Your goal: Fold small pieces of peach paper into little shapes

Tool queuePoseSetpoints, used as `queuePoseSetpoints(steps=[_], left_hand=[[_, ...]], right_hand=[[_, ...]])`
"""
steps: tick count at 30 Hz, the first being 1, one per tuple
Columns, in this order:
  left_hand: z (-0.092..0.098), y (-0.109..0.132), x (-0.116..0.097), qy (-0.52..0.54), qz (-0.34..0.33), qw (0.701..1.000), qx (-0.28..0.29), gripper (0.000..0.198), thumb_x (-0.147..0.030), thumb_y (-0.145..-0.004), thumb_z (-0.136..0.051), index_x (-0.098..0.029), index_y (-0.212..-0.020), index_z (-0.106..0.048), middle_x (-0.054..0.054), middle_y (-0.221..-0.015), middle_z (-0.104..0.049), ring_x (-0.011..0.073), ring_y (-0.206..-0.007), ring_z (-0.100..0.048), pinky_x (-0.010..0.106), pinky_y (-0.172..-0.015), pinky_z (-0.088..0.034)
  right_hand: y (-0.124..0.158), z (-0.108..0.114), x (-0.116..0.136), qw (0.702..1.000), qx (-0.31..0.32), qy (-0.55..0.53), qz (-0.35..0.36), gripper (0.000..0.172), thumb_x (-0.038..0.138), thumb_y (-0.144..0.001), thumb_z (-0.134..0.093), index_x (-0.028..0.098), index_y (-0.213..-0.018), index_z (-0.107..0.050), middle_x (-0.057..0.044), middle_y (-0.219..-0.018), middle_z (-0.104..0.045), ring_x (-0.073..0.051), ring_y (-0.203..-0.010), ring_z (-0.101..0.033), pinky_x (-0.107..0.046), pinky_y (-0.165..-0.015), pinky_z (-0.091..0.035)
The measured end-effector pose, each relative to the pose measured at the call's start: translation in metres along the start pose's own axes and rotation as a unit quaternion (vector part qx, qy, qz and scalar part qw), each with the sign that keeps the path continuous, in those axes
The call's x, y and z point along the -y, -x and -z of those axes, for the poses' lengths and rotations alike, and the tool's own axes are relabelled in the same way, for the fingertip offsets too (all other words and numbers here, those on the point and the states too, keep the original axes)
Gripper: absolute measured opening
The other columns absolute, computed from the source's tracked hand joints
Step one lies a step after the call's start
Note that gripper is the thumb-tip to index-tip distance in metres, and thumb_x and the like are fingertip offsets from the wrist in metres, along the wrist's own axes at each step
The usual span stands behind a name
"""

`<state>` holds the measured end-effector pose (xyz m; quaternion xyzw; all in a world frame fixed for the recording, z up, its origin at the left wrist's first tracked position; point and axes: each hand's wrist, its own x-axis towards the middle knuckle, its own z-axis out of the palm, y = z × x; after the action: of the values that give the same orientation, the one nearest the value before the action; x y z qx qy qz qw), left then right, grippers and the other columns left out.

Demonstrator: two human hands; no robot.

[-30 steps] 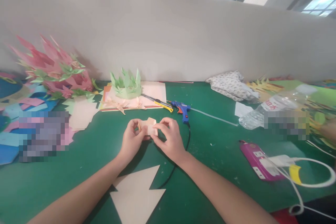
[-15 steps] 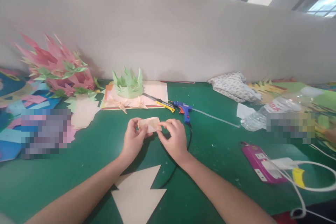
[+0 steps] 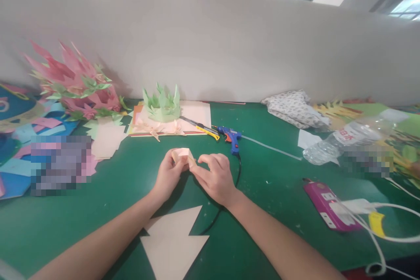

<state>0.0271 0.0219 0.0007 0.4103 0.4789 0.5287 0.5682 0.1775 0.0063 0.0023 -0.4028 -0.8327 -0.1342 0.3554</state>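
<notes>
A small folded piece of cream paper (image 3: 182, 153) is held above the green table. My left hand (image 3: 169, 174) grips its left side, thumb in front and fingers behind. My right hand (image 3: 215, 177) touches its right edge with thumb and a fingertip, the other fingers curled and lifted off; how firmly it pinches is hard to make out. Below, between my forearms, a cream tree-shaped paper cutout (image 3: 173, 249) lies flat. Beyond my hands are a yellow utility knife (image 3: 207, 132) and a blue glue gun (image 3: 232, 139) with a clear glue stick (image 3: 272, 148) in its back.
A green paper crown (image 3: 161, 107) stands on stacked sheets (image 3: 197, 116). Pink paper crowns (image 3: 85, 83) and scraps fill the left. On the right are a plastic bottle (image 3: 341, 140), a patterned cloth (image 3: 292, 107) and a purple power strip (image 3: 328, 208) with white cables.
The paper's right part has bent downward into a fold. My right thumb and fingertip have moved slightly left and down along it, while my left hand keeps its hold.
</notes>
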Motion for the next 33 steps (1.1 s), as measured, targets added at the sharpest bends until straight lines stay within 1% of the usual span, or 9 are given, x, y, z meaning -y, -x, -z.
queuePoseSetpoints(steps=[2,5,8,11,13,16,21,26,33], left_hand=[[0.0002,0.0003,-0.0004,0.006,0.009,1.0,0.002,0.027,-0.036,-0.069,-0.064,-0.017,-0.083,-0.051,-0.006,-0.068,-0.051,0.0087,-0.062,-0.051,0.021,-0.061,-0.045],[0.0002,0.0003,-0.0003,0.019,0.02,1.0,0.009,0.029,-0.035,-0.066,-0.067,-0.016,-0.082,-0.052,-0.006,-0.069,-0.054,0.0088,-0.063,-0.052,0.021,-0.062,-0.045],[-0.0005,0.0002,0.0004,0.036,0.033,0.999,0.012,0.031,-0.035,-0.064,-0.07,-0.016,-0.082,-0.052,-0.004,-0.074,-0.059,0.0105,-0.068,-0.056,0.023,-0.066,-0.047],[-0.0012,0.0002,0.0018,0.062,0.047,0.997,0.016,0.032,-0.034,-0.064,-0.071,-0.017,-0.083,-0.053,-0.003,-0.077,-0.062,0.0121,-0.073,-0.059,0.026,-0.072,-0.049],[-0.0014,0.0001,0.0027,0.084,0.056,0.995,0.027,0.032,-0.034,-0.065,-0.071,-0.016,-0.084,-0.053,-0.002,-0.081,-0.063,0.0126,-0.076,-0.061,0.028,-0.076,-0.049],[-0.0007,-0.0002,0.0039,0.098,0.068,0.992,0.042,0.031,-0.032,-0.066,-0.07,-0.015,-0.088,-0.054,0.0,-0.084,-0.064,0.0133,-0.078,-0.061,0.03,-0.078,-0.05],[0.0016,-0.0006,0.0031,0.049,0.059,0.996,0.046,0.034,-0.03,-0.065,-0.072,-0.014,-0.091,-0.058,0.0,-0.076,-0.065,0.0107,-0.067,-0.06,0.024,-0.068,-0.051],[0.0023,-0.0005,-0.0003,0.046,0.078,0.996,0.023,0.036,-0.031,-0.061,-0.074,-0.012,-0.087,-0.059,0.001,-0.073,-0.065,0.0117,-0.064,-0.06,0.025,-0.065,-0.052],[0.0053,-0.0015,-0.0006,0.059,0.084,0.993,0.052,0.032,-0.032,-0.063,-0.073,-0.011,-0.084,-0.062,0.003,-0.075,-0.067,0.013,-0.068,-0.062,0.026,-0.069,-0.052]], right_hand=[[-0.0002,-0.0004,-0.0008,1.0,0.003,-0.002,0.0,0.013,0.02,-0.083,-0.054,0.027,-0.083,-0.065,-0.002,-0.088,-0.058,-0.016,-0.084,-0.046,-0.031,-0.078,-0.031],[-0.0006,-0.0012,-0.0025,0.999,0.012,-0.006,-0.029,0.012,0.024,-0.084,-0.054,0.025,-0.087,-0.065,-0.004,-0.092,-0.057,-0.017,-0.088,-0.046,-0.033,-0.082,-0.031],[-0.0012,-0.0019,-0.0038,0.997,0.027,-0.002,-0.074,0.02,0.032,-0.084,-0.054,0.023,-0.099,-0.063,-0.006,-0.095,-0.056,-0.019,-0.09,-0.047,-0.034,-0.084,-0.032],[-0.0015,-0.0025,-0.0044,0.996,0.024,0.007,-0.09,0.018,0.032,-0.084,-0.055,0.026,-0.098,-0.064,-0.005,-0.097,-0.056,-0.019,-0.09,-0.046,-0.035,-0.083,-0.031],[-0.0012,-0.0027,-0.0047,0.996,0.014,0.01,-0.086,0.014,0.028,-0.084,-0.055,0.028,-0.092,-0.066,-0.004,-0.096,-0.057,-0.018,-0.089,-0.046,-0.035,-0.082,-0.03],[-0.0001,-0.0022,-0.0054,0.997,-0.001,0.014,-0.079,0.014,0.023,-0.083,-0.055,0.029,-0.088,-0.067,-0.003,-0.093,-0.058,-0.018,-0.088,-0.046,-0.034,-0.082,-0.029],[0.001,0.0003,-0.0064,0.998,-0.023,0.028,-0.058,0.013,0.023,-0.082,-0.056,0.029,-0.082,-0.068,-0.002,-0.091,-0.059,-0.017,-0.087,-0.045,-0.034,-0.081,-0.028],[0.0002,0.0009,-0.0065,0.999,-0.021,0.032,-0.03,0.015,0.021,-0.082,-0.057,0.03,-0.085,-0.068,-0.002,-0.092,-0.06,-0.016,-0.087,-0.046,-0.033,-0.08,-0.028],[-0.0017,0.0015,-0.008,0.999,-0.007,0.032,-0.019,0.018,0.022,-0.083,-0.056,0.033,-0.091,-0.068,-0.001,-0.092,-0.06,-0.017,-0.088,-0.045,-0.034,-0.081,-0.026]])
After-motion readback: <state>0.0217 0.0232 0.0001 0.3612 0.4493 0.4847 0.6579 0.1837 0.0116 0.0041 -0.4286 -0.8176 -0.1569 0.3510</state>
